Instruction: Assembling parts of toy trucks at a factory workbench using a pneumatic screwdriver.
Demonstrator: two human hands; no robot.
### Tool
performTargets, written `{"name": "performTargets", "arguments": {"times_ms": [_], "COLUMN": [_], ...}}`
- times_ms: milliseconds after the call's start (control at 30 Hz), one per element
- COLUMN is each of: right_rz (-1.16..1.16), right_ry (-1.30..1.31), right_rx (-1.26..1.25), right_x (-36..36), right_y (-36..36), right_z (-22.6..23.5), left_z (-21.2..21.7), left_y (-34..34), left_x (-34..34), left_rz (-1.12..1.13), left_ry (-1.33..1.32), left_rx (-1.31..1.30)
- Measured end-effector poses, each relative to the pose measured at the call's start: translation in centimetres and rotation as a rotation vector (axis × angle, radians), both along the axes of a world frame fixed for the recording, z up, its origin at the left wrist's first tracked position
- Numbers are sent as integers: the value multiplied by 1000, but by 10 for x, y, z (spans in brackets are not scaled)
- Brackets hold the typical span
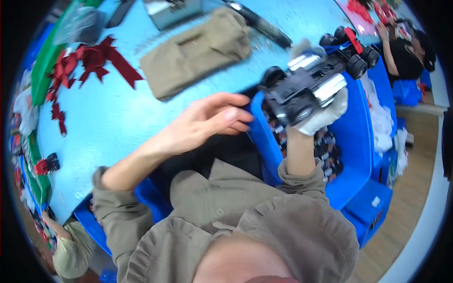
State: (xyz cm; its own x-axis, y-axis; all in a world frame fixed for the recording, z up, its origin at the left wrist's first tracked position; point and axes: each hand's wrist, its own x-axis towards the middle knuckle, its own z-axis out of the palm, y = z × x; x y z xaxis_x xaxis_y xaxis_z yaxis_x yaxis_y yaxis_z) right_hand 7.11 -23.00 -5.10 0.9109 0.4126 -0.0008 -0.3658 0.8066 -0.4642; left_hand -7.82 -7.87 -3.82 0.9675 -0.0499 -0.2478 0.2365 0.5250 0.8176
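Head view: red bows (92, 59) and a brown cloth (188, 56) lie on the blue bench (108, 122). The white-gloved right hand (326, 115) holds a black toy car (292, 92) over a blue bin (354, 160). The left hand (214, 115) is loosely curled near the bin. The floor (417, 174) looks wooden.

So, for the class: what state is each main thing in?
Left hand: empty, half open
Right hand: gloved, gripping truck
Truck: held up, off the table
Bin: open, holding dark pieces
Cloth: folded, one end bunched
Ribbon: bunched, ends loose
Metal box: cut off, cannot tell
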Motion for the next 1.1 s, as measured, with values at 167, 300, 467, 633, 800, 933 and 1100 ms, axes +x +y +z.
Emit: {"name": "performTargets", "arguments": {"times_ms": [167,300,467,633,800,933,1100], "right_rz": [301,447,630,450,310,302,392], "right_ry": [-694,-520,-410,-1083,-1338,-1281,-1114], "right_rx": [-388,-222,-498,-962,-1103,-1236,-1019], "right_x": [-7,5,21,43,77,70,108], "right_y": [71,75,78,68,32,25,10], "right_z": [10,12,-11,-36,-65,-40,-22], "left_z": [7,-25,-47,-22,5,-10,-8], "left_y": [46,84,84,98,118,111,135], "left_x": [1,-37,-48,-54,-20,17,25], "left_rz": [348,381,446,241,118,27,20], "left_ry": [-23,107,152,-46,-132,-276,-174], "left_rx": [-238,-375,-15,1003,1362,1826,2170]}}
